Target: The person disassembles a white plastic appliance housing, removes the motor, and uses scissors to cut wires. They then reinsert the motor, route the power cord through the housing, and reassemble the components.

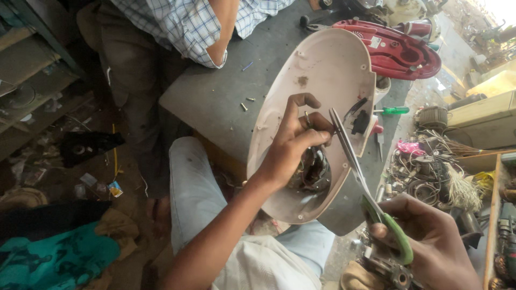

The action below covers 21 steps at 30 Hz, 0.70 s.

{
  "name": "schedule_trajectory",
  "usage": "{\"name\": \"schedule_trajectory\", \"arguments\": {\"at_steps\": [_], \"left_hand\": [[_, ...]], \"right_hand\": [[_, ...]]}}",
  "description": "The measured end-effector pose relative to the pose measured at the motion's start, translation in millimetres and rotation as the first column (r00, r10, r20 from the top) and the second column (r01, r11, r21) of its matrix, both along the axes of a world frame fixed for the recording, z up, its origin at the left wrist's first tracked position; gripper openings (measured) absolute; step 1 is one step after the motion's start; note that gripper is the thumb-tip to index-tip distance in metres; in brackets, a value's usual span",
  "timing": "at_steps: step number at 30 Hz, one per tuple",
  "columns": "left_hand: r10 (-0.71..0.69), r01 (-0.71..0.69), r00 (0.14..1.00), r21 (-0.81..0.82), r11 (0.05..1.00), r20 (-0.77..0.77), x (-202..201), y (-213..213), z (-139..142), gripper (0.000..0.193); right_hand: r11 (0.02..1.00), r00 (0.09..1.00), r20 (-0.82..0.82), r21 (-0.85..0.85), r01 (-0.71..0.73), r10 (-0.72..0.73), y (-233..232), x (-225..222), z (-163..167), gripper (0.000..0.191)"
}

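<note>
The left hand [293,142] pinches a thin wire inside the pale plastic cover [328,70] on the lap. The right hand [424,236] grips green-handled scissors [355,161], blades at those fingertips; a slip could nick a finger.

Cream-white plastic housing [322,70], smudged brown near its top. Silver blades and green handles on the scissors [371,198]. Red appliance shell [398,51] at the far right corner of the grey slab [215,91]. Green-handled screwdriver [395,110]. Blue-and-white checked shirt [183,24]. Teal cloth [54,258] below, pale trousers [193,188].
</note>
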<state>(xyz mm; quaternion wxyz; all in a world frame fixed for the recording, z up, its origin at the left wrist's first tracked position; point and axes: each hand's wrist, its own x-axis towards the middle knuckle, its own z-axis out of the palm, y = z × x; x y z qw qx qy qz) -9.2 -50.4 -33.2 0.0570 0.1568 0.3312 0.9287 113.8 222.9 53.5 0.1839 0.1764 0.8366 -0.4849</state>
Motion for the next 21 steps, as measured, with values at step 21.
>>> {"name": "schedule_trajectory", "arguments": {"at_steps": [21], "left_hand": [[0.084, -0.082, 0.995, 0.032, 0.996, -0.046, 6, 9, -1, 0.047]], "right_hand": [[1.0, 0.989, -0.147, -0.026, -0.006, 0.002, -10, 0, -1, 0.049]]}}
